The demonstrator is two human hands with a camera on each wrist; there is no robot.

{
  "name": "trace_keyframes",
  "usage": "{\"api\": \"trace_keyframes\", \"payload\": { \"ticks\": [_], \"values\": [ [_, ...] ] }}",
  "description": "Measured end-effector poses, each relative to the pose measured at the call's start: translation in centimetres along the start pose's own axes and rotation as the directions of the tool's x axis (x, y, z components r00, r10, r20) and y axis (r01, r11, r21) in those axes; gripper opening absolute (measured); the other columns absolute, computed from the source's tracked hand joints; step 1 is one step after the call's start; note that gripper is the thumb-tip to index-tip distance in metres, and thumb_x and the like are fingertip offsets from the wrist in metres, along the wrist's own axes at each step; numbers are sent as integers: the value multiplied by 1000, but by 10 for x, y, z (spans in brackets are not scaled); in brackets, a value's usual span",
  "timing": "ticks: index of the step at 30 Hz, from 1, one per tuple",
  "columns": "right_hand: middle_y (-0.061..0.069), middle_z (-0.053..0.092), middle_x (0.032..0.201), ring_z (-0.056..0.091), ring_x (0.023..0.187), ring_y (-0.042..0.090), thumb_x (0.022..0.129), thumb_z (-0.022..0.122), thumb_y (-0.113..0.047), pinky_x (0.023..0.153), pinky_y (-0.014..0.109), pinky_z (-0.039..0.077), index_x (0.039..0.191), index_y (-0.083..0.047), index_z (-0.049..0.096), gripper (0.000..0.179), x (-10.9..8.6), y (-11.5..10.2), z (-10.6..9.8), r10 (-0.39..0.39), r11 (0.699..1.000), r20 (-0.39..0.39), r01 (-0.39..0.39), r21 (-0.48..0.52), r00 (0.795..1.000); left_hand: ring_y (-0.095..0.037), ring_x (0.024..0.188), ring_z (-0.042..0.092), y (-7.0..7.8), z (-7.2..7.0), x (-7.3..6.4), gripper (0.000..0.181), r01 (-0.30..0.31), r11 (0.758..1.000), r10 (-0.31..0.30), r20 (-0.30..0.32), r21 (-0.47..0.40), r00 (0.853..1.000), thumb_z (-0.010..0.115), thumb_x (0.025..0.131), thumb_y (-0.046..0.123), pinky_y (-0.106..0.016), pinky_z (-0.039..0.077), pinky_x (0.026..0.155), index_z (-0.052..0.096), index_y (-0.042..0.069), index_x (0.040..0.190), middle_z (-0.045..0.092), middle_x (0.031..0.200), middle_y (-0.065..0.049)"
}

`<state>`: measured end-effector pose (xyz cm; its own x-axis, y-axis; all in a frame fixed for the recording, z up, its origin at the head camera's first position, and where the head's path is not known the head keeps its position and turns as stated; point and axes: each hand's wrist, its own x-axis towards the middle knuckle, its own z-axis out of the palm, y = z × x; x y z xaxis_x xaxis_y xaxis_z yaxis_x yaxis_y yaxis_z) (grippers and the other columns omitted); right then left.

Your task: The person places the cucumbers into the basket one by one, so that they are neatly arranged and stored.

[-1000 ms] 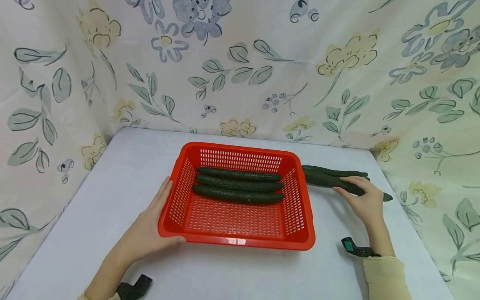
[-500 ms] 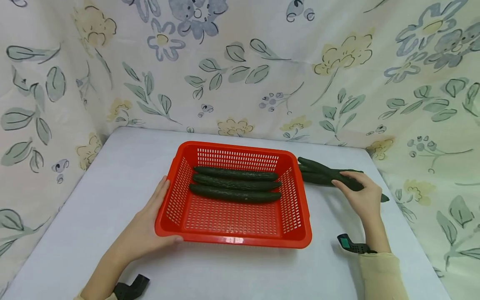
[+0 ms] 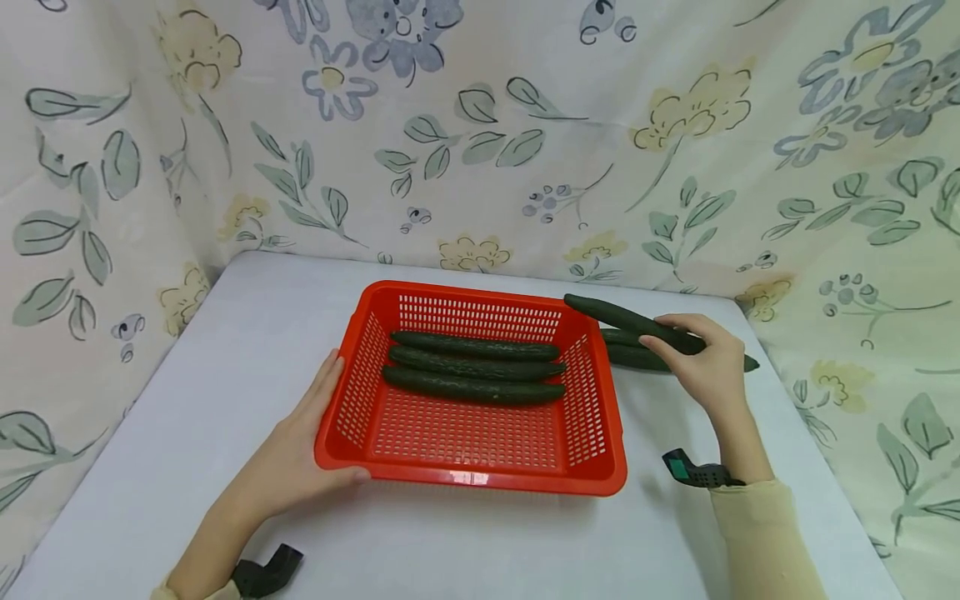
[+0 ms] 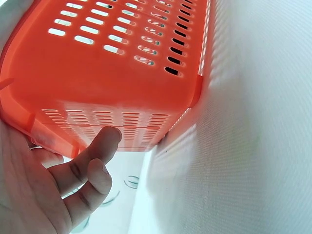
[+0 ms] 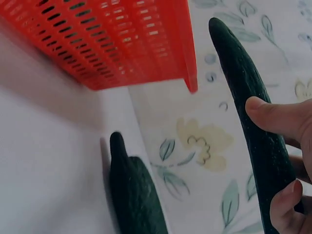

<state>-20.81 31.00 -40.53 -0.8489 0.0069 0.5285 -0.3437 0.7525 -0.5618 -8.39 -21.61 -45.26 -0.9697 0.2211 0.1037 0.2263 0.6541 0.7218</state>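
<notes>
My right hand (image 3: 708,362) holds a dark green cucumber (image 3: 618,317) between thumb and fingers, raised off the table. The cucumber's far end points left, over the right rim of a red plastic basket (image 3: 420,472) in the head view. In the right wrist view this cucumber (image 5: 243,92) is tilted beside the basket wall (image 5: 146,44). My left hand (image 3: 300,454) grips the basket's near left corner, thumb along the front and fingers along the left side. Inside lie three cucumbers (image 3: 472,389), side by side. More cucumbers (image 3: 637,358) lie right of the basket, partly hidden.
A white-covered table (image 3: 480,550) carries everything. Floral cloth (image 3: 480,200) hangs behind and at both sides. Each wrist wears a small black device, the left one (image 3: 266,571) and the right one (image 3: 697,471).
My right hand has lifted the cucumber from those on the right and moved it left and up, so its end now overlaps the basket rim. The left hand stays at the corner.
</notes>
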Motion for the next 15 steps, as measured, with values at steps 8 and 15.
{"api": "trace_keyframes", "payload": {
  "ticks": [8,15],
  "values": [
    [10,79,108,66,100,12,81,94,-12,85,9,43,109,-8,82,31,23,-35,9,-134,991,69,134,-6,989,-46,151,39,-1,1,0,139,-3,1000,3,-3,2,1000,94,72,56,-65,57,96,2,28,173,2,180,4],
    [9,79,110,71,105,26,83,93,-16,87,15,47,110,-7,81,30,40,-67,16,-158,988,137,156,25,978,-44,151,38,0,1,0,138,0,1000,0,-3,-5,1000,93,72,56,-64,58,95,3,28,173,3,180,4]
  ]
}}
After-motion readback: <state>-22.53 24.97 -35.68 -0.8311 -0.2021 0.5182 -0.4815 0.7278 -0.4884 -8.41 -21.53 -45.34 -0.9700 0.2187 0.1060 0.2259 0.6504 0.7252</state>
